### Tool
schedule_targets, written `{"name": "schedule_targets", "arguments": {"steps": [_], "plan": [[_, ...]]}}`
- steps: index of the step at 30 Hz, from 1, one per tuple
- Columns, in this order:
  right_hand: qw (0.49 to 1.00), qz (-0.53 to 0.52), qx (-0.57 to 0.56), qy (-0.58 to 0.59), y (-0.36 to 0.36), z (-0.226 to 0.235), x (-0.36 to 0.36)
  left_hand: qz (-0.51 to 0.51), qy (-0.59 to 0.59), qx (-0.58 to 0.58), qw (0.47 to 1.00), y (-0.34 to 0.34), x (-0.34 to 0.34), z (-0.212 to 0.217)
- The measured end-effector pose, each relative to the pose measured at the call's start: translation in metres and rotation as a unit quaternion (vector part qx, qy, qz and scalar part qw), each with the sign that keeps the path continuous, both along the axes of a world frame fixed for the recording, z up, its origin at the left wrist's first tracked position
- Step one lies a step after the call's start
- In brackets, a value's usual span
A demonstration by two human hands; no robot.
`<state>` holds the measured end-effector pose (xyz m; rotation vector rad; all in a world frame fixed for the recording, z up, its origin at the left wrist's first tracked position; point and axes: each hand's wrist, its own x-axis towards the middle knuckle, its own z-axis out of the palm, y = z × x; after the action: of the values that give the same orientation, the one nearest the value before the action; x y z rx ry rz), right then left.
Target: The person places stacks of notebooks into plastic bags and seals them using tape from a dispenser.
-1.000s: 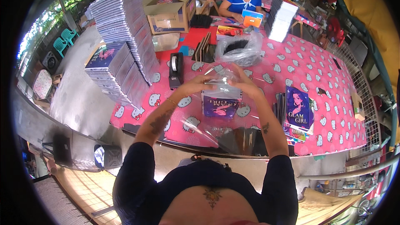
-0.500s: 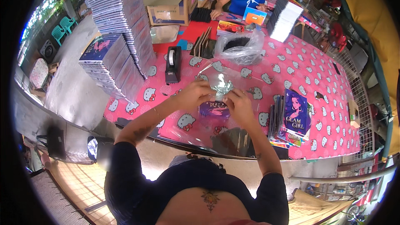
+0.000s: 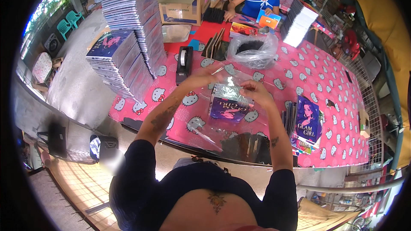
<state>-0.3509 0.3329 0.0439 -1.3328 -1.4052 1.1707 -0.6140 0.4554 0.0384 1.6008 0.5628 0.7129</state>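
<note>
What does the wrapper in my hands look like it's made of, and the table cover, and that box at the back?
Wrapper: thin clear plastic film, glossy, see-through with glare streaks. Table cover: likely wipeable vinyl, pink with printed cat faces and a slight sheen. Box: plain brown cardboard, matte, with open flaps.

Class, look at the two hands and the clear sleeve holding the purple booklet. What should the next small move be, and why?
Probably fold the sleeve's open top flap down over the booklet. The left hand and right hand both pinch the top edge of the clear plastic sleeve, and the purple booklet already sits low inside it, above the pink table.
</note>
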Motion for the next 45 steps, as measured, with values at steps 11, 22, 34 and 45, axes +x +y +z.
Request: {"name": "schedule_targets", "arguments": {"steps": [11,22,34,45], "plan": [[0.994,-0.052,0.076,-0.059,0.001,-0.014,-0.016,0.438,-0.147,-0.128,0.878,0.060,-0.092,-0.128],[0.992,-0.071,0.069,-0.079,-0.004,-0.005,-0.026,-0.002,0.293,0.496,0.817,0.038,-0.024,0.062],[0.987,-0.093,0.131,0.014,-0.023,-0.019,-0.021,-0.189,0.077,-0.281,0.938,0.033,0.031,-0.063],[0.964,0.002,0.225,0.140,-0.050,0.002,-0.063,0.220,-0.112,0.245,0.938,-0.115,-0.093,0.026]]}}
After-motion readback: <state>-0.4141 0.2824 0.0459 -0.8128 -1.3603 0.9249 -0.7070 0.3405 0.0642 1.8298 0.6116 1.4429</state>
